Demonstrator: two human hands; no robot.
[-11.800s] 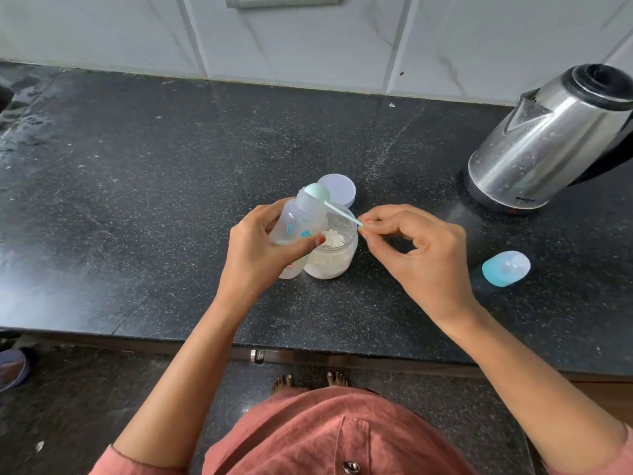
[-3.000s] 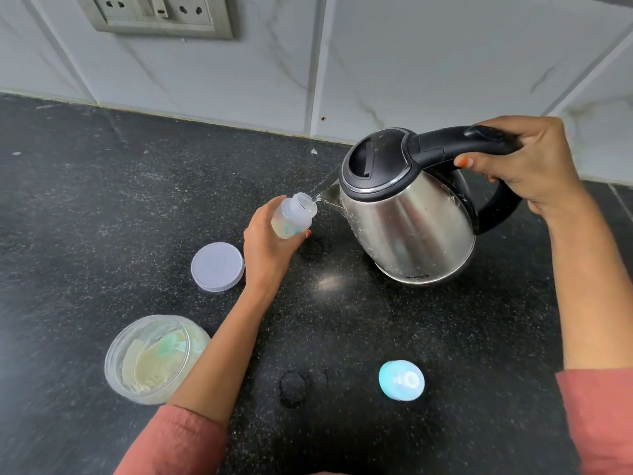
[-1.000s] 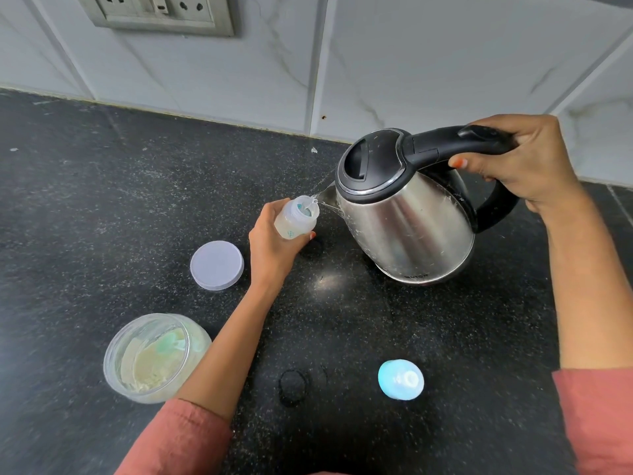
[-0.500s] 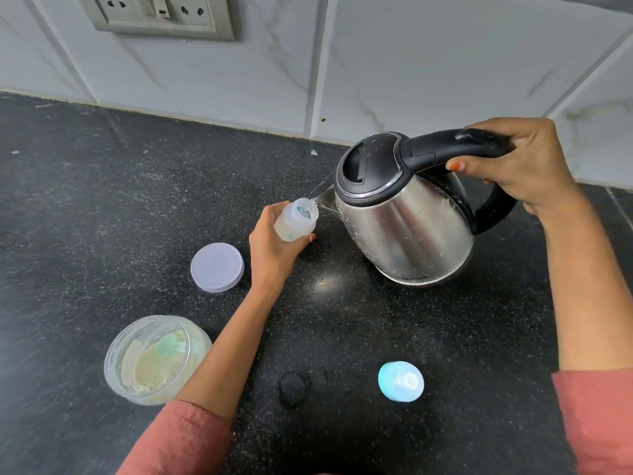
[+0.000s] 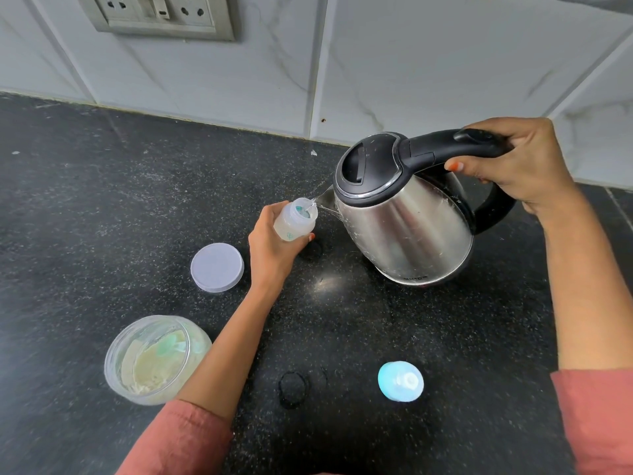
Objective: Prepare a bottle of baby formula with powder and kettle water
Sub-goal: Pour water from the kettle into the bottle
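My left hand [image 5: 270,248] grips a small clear baby bottle [image 5: 295,221], uncapped and tilted toward the kettle. My right hand [image 5: 517,164] holds the black handle of a steel kettle [image 5: 411,221], tipped left above the counter. Its spout sits at the bottle's mouth and a thin stream of water runs in. An open clear jar of pale formula powder [image 5: 154,359] with a green scoop inside stands at the lower left. The bottle's blue nipple cap [image 5: 400,381] lies on the counter in front.
The jar's round pale lid [image 5: 217,267] lies flat on the black speckled counter [image 5: 102,207], left of my left hand. A tiled wall with a socket plate [image 5: 161,15] runs along the back. Wet rings mark the counter near the cap.
The kettle has tipped slightly more toward the bottle and water keeps pouring. Both hands have stayed nearly in place.
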